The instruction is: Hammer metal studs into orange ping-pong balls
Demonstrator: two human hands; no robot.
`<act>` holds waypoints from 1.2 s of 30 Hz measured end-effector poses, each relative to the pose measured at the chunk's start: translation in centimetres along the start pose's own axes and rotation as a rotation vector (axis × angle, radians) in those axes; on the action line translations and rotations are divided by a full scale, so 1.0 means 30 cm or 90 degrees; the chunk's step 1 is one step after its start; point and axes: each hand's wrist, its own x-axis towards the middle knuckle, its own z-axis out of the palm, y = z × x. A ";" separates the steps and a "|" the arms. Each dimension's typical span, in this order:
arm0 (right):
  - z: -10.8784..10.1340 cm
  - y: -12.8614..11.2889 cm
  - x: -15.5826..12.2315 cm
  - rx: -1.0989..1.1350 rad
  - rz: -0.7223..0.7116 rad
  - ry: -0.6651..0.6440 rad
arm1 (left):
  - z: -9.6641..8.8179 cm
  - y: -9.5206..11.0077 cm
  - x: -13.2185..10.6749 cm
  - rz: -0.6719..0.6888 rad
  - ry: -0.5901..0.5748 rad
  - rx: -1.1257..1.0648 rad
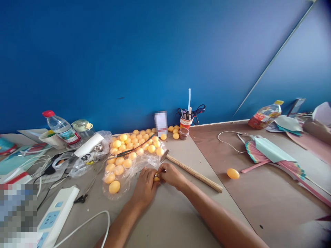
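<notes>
My left hand (145,186) is closed around a small orange ping-pong ball (156,178), of which only a part shows between the fingers. A shiny metallic bit sits at the top of that ball. Pressed up against it from the right, my right hand (171,176) pinches something small and dark, too hidden to name. Just beyond the hands lies a hammer (195,172) with a wooden handle, its metal head towards the balls. To the left, a clear plastic bag (131,172) holds many orange ping-pong balls (127,163), with a dark strap-like strip across them.
A power strip (58,215) and loose cables lie at the left. Behind them stands a red-capped bottle (63,129). Against the blue wall are a paper cup of tools (186,122) and a small lidded tub (184,133). One loose ball (233,173) rests on the right.
</notes>
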 end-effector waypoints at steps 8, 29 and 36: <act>-0.044 -0.024 -0.002 0.112 -0.035 -0.063 | 0.005 -0.033 0.005 -0.046 0.041 -0.043; -0.168 0.000 0.048 -0.670 -0.087 0.245 | 0.011 -0.105 0.001 -0.065 0.135 -0.013; -0.172 -0.016 0.038 -0.679 -0.095 0.229 | 0.001 -0.105 0.006 -0.063 0.144 -0.023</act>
